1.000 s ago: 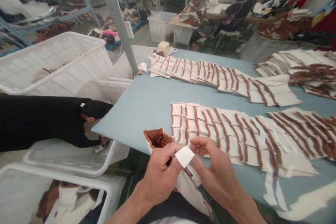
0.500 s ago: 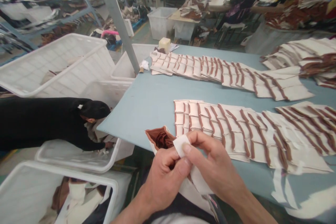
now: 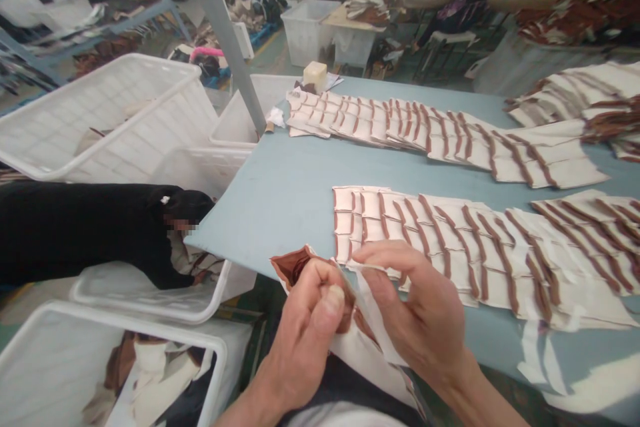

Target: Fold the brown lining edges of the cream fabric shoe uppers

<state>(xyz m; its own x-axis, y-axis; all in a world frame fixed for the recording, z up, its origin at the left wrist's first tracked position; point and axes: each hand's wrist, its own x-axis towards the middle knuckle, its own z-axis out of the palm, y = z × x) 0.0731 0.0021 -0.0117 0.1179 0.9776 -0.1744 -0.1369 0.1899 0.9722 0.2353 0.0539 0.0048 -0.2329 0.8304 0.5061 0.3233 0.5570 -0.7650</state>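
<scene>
Brown-lined cream fabric piece (image 3: 289,265), held at the near edge of the blue tabletop (image 3: 280,180): left hand (image 3: 310,333) pinches it between thumb and curled fingers; right hand (image 3: 425,310), just beside, pinches a white strip (image 3: 374,317) that hangs downward. Overlapping cream panels (image 3: 455,240) lie in rows beyond.

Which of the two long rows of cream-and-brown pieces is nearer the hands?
The front row, starting just beyond the right hand; the back row lies past blue tabletop.

Held piece (image 3: 356,349): matt cloth. Tabletop (image 3: 280,187): smooth, matt. Bins (image 3: 165,127): smooth plastic.
</scene>
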